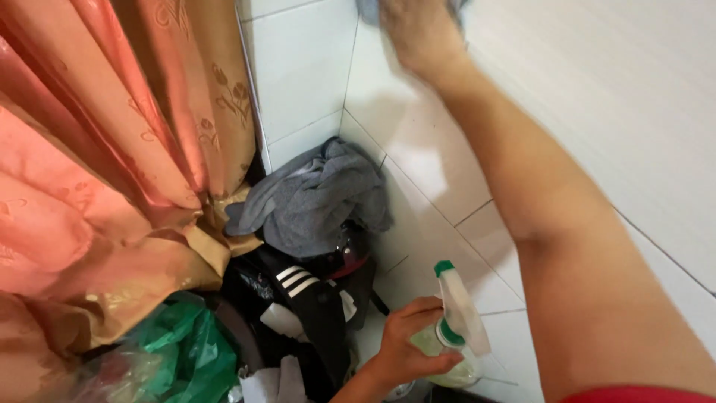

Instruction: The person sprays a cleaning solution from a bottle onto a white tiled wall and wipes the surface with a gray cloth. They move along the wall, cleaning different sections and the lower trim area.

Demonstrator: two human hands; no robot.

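My right hand is raised to the top of the view and presses a grey-blue cloth flat against the white tiled wall; most of the cloth is hidden by the hand and the frame edge. My left hand is low at the bottom centre and grips a clear spray bottle with a white trigger head and green nozzle and collar. The bottle holds pale yellowish liquid and its nozzle points up toward the wall.
A salmon and gold patterned curtain hangs at the left. In the corner lies a heap: a grey garment, a black item with white stripes, a green plastic bag.
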